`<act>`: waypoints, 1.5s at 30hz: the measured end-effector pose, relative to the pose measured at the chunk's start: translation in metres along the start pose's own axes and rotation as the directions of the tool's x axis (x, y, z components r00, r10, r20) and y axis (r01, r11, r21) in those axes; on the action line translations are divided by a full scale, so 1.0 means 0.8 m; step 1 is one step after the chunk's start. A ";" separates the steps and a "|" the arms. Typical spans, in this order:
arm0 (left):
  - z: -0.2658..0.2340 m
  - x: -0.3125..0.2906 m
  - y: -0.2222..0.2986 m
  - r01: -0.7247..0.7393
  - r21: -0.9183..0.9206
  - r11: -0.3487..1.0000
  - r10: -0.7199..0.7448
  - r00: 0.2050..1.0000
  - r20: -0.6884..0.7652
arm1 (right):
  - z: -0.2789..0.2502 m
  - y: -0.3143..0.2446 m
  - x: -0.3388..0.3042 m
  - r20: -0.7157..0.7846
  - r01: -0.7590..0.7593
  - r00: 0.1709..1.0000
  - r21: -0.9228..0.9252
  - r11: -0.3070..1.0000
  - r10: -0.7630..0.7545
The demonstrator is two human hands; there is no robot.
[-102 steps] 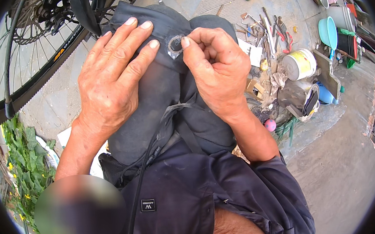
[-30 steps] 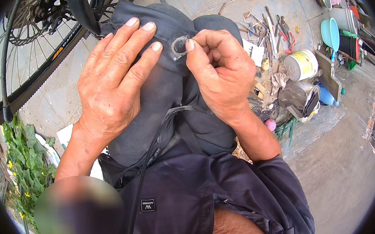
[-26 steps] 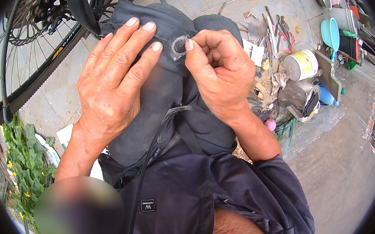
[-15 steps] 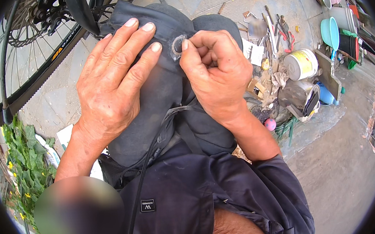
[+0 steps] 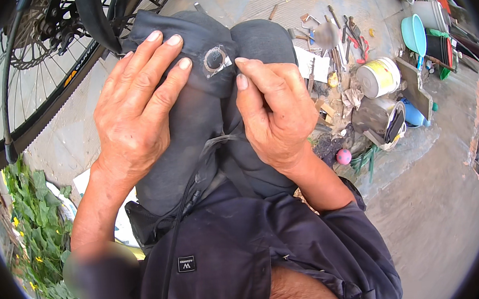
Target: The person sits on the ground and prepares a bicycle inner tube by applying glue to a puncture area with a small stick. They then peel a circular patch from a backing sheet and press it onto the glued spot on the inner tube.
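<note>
A flattened black inner tube (image 5: 154,24) lies across my dark-trousered knee (image 5: 192,122). On it sits a round black patch (image 5: 215,59) with a pale scuffed ring and a bit of clear film at its lower right edge. My left hand (image 5: 134,104) rests flat on the tube, left of the patch, its fingers stretched out. Just right of the patch hovers my right hand (image 5: 278,104). Its thumb and forefinger tips are a little apart, with nothing visible between them, and the other fingers are curled.
A bicycle wheel (image 5: 51,111) stands at the upper left, above leafy plants (image 5: 37,221). To the right lie pliers (image 5: 353,26), several hand tools, a white bucket (image 5: 378,78) on its side, a pink ball (image 5: 343,156) and a turquoise basin (image 5: 414,34).
My right thumb has come off the patch, and the thumb and forefinger have parted slightly. The whole patch now shows. My left hand stays on the tube.
</note>
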State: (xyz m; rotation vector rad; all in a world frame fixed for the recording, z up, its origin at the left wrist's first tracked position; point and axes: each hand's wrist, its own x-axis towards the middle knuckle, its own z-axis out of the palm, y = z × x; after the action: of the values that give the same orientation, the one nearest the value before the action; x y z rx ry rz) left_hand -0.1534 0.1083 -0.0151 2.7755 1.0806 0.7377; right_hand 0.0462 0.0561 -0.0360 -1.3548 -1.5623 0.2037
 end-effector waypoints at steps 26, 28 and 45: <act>0.002 0.008 -0.001 -0.028 0.019 0.999 0.028 1.000 -0.008 | 0.008 -0.015 0.000 0.299 0.094 0.954 -0.234 0.968 -0.021; -0.001 0.010 0.004 -0.031 0.039 0.999 0.030 0.999 0.013 | 0.004 -0.017 -0.008 0.291 0.069 0.957 -0.239 0.969 0.004; -0.006 0.004 0.006 0.012 0.078 0.997 -0.013 1.000 0.012 | 0.029 -0.016 -0.031 0.178 0.004 0.984 -0.147 0.989 0.023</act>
State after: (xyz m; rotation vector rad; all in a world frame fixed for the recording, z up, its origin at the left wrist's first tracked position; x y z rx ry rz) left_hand -0.1509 0.1064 -0.0089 2.8306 1.1474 0.6908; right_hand 0.0166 0.0418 -0.0522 -1.4919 -1.7492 0.2253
